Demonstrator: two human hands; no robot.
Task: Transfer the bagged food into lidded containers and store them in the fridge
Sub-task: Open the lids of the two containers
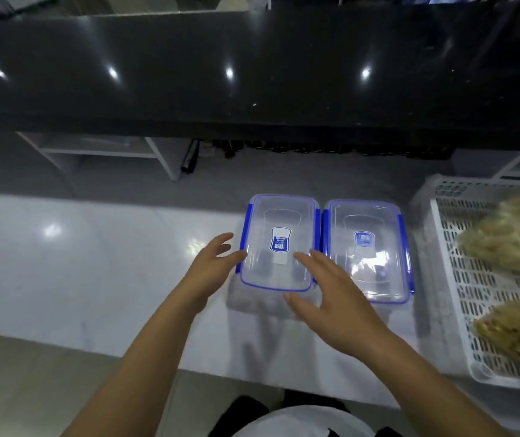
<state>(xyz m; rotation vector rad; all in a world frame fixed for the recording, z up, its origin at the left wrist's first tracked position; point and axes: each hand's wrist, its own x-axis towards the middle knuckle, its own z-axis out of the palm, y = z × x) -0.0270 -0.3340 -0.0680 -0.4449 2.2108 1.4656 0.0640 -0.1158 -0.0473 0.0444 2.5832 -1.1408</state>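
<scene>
Two clear lidded containers with blue clips stand side by side on the white counter (79, 263). The left container (279, 244) has its lid on, and so does the right container (367, 247). My left hand (213, 266) is at the left container's left edge, fingers straight, thumb near the blue clip. My right hand (328, 294) hovers over its near right corner with fingers spread. Both hands hold nothing. Two bags of pale brownish food lie in a white slotted basket (460, 279): one bag (511, 238) further back, another bag (517, 335) nearer.
A raised dark glossy ledge (252, 74) runs along the back of the counter. Under it a white frame (158, 152) and a dark cylinder (189, 156) stand on the grey surface. The basket sits at the counter's right end.
</scene>
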